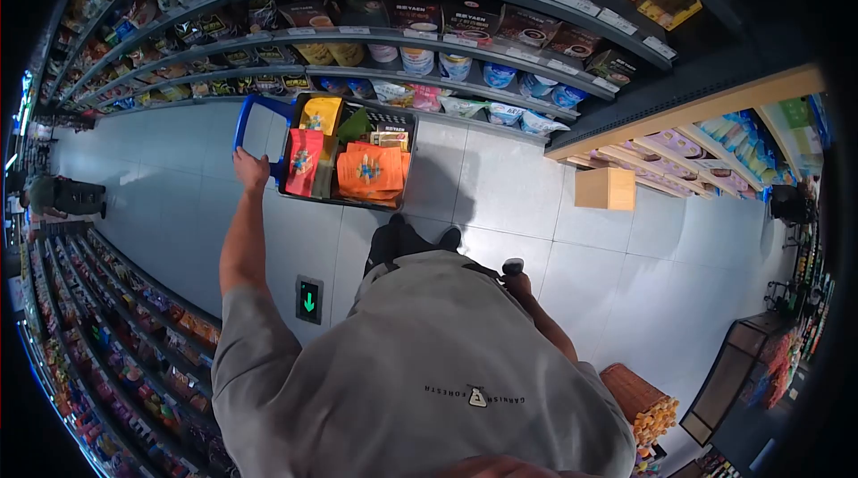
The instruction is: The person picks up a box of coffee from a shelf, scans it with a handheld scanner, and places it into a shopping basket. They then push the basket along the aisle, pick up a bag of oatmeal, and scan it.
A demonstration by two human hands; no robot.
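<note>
My left hand (253, 167) is closed around the edge of a blue handle (239, 134) on a black plastic shopping basket (344, 200). The basket stands on the floor ahead of my feet. Inside it lie orange pouches (371, 170), a red pouch (305, 156), a yellow bag (321, 113), something green (355, 125) and a small printed box (390, 140). Down at my right side, my right hand (517, 284) is closed on a small dark object (513, 267) with a rounded end; its kind cannot be made out.
Shelves with coffee boxes (471, 20), tubs (417, 61) and bags run just beyond the basket. Snack shelves (116, 335) line the left. A wooden box (605, 188) stands on the floor at right. A wicker basket (634, 389) is behind right. Another person (67, 197) stands far left.
</note>
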